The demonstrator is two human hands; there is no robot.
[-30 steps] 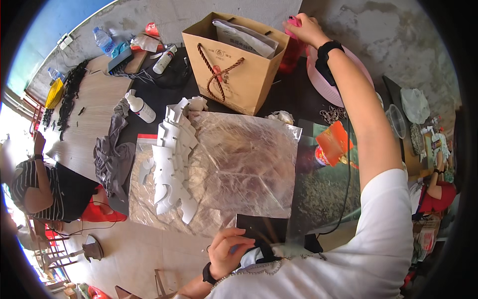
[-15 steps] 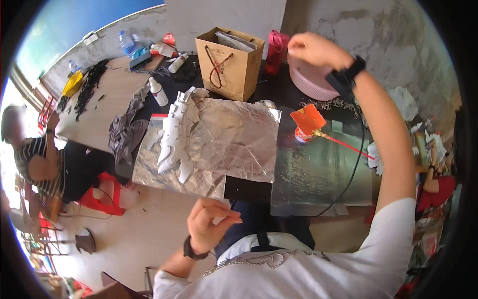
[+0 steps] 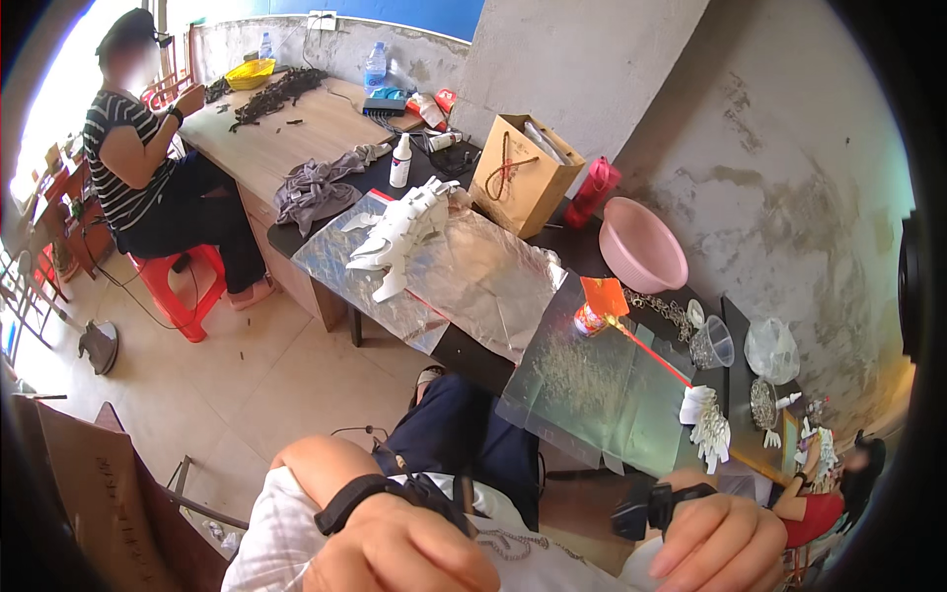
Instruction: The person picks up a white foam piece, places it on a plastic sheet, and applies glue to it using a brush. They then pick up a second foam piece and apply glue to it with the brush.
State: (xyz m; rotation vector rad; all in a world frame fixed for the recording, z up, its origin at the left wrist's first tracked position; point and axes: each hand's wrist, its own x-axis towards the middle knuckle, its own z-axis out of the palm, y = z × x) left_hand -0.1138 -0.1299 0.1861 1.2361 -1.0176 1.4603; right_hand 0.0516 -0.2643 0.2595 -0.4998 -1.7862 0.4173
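My left hand [image 3: 400,548] is close in front of my body at the lower edge, back up, its fingers bent and partly cut off. To its right my right hand [image 3: 720,543] has its fingers curled inward. The undersides of both are hidden, so anything held does not show. Beyond them, on the table, a white jointed plastic piece [image 3: 409,232] lies on a sheet of foil [image 3: 503,286]. On a clear sheet [image 3: 572,395] stands a small can [image 3: 589,321] with an orange square [image 3: 604,298] on top and a red stick [image 3: 656,355] beside it.
A paper bag [image 3: 518,187], a pink basin [image 3: 636,247] and a metal chain [image 3: 663,311] line the table's back. White gloves [image 3: 710,434] lie at its right end, a grey cloth [image 3: 321,187] farther left. A person [image 3: 128,138] sits on a red stool [image 3: 182,296]; another person [image 3: 814,508] is at right.
My right hand has come back from beside the pink basin toward my body. My left hand has also drawn in closer. The view has turned, showing more floor and the right table end.
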